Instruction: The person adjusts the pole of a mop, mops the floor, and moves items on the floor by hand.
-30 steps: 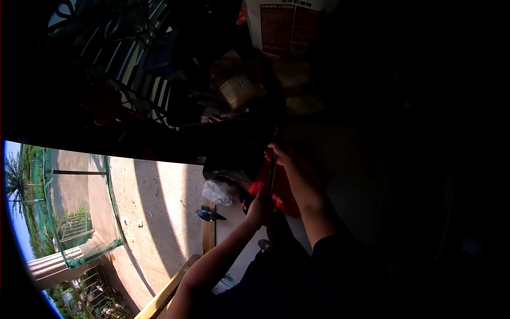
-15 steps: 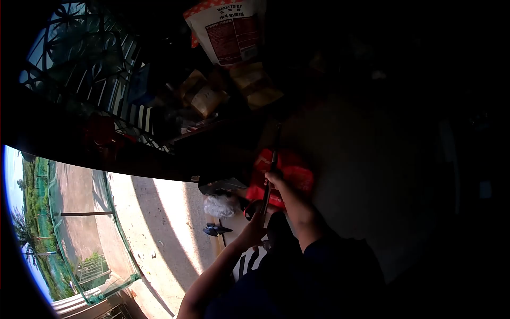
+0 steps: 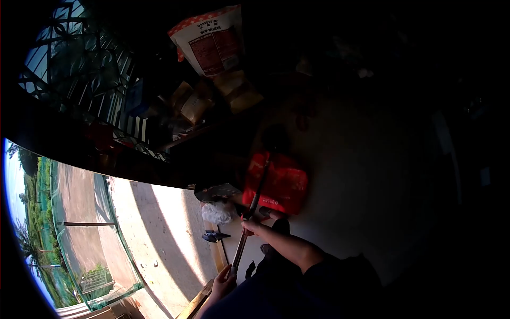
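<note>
A long thin pole (image 3: 261,187) slants across the middle of the head view, pale near me and dark farther out. My left hand (image 3: 224,283) is closed round its near end, low in the view. Farther along, my right hand (image 3: 251,227) grips the same pole. The far end runs in front of a red bag (image 3: 289,183) on the floor, towards a dark rounded shape (image 3: 275,137); shadow hides whether the two are joined. One of my feet (image 3: 272,213) shows beside the red bag.
A crumpled clear plastic bag (image 3: 217,212) and a dark shoe (image 3: 215,235) lie left of the pole. A large snack pouch (image 3: 215,48) and smaller packets (image 3: 192,106) rest above left. Sunlit floor (image 3: 159,223) and a doorway are at left; the right side is very dark.
Both hands have moved down and left with the pole, and my left hand is nearer my body. The dark shape beyond the red bag shows more plainly. The view has shifted slightly.
</note>
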Demonstrator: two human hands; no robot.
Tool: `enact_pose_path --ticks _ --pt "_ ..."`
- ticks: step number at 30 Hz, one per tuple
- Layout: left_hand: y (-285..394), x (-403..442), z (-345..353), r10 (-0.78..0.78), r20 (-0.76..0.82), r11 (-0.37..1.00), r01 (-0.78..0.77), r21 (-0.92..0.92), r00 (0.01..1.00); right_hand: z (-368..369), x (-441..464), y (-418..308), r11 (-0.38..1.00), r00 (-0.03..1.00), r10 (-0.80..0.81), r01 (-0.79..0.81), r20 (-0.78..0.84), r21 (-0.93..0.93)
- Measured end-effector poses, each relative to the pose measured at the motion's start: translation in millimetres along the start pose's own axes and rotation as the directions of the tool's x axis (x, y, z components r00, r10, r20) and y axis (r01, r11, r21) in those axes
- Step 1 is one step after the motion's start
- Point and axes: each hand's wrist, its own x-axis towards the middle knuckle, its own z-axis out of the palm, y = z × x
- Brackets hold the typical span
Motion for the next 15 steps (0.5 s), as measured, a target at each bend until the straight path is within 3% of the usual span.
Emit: enact_pose_path --ticks 2,4,6,7,8,9,10,11,12,13,15 --pt "36 28 29 -0.033 -0.030 0.996 0.035 0.078 0.999 -37 8 -54 0.985 0.979 -0.001 -0.035 0.201 0.172" --pt "90 58 64 -0.166 0.018 0.947 0.154 0.282 0.986 -74 30 -107 0.969 0.993 0.045 -0.071 0.112 0.237" --pt "107 121 85 0.056 0.215 0.972 -0.102 0.212 0.975 -107 92 -134 0.939 0.992 -0.059 0.017 0.113 0.344" --pt "133 144 99 -0.013 0.238 0.972 -0.044 0.232 0.971 -120 121 -148 0.900 0.990 -0.138 0.142 -0.040 0.412" --pt "161 167 115 -0.085 0.257 0.968 0.019 0.249 0.963 -143 161 -162 0.950 0.994 -0.076 0.097 -0.082 0.297" --pt "176 194 128 0.053 0.375 0.914 -0.196 0.356 0.925 -152 193 -168 0.901 0.941 -0.271 0.322 -0.203 0.291" --pt "187 223 139 0.165 0.504 0.810 -0.409 0.421 0.848 -176 169 -208 0.973 0.976 -0.168 0.187 -0.139 0.135" --pt "198 255 144 0.056 0.457 0.883 -0.258 0.392 0.888 -189 197 -216 0.911 0.882 -0.412 0.391 -0.228 -0.134" --pt "213 279 147 -0.057 0.413 0.931 -0.101 0.352 0.909 -196 222 -222 0.911 0.883 -0.412 0.390 -0.226 -0.138" --pt "238 275 155 -0.055 0.410 0.933 -0.100 0.347 0.910 -199 243 -227 0.924 0.890 -0.382 0.364 -0.249 -0.116" --pt "285 249 168 0.016 0.339 0.747 -0.237 0.621 0.941 -201 288 -220 0.917 0.893 -0.398 0.395 -0.209 -0.057"
